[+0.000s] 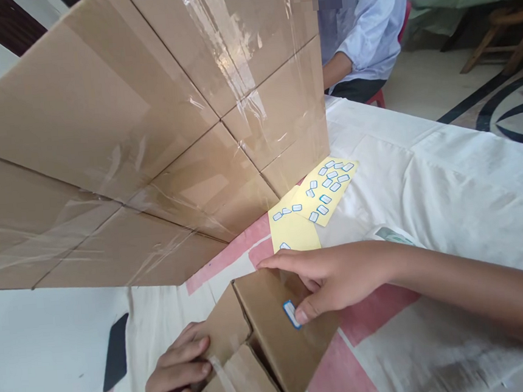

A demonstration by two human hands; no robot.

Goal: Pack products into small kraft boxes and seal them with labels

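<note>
A small cardboard box (278,341) with a strip of clear tape stands low in the middle of the head view. My left hand (176,371) grips its left side, fingers curled on the cardboard. Over the box's right side reaches my right hand (337,275), its fingers along the far edge and its thumb pressed at a white label (291,313) with a blue border. Beyond the box lie two overlapping yellow sheets, a nearer sheet (294,233) and a farther sheet (305,201), both bearing similar blue-edged labels.
A tall wall of taped cardboard boxes (145,121) rises at the left and back. White cloth with pink patches (423,163) covers the table. A dark flat object (116,352) is at the left. Across the table sits a person in a light blue shirt (374,21); behind is a wooden stool (511,18).
</note>
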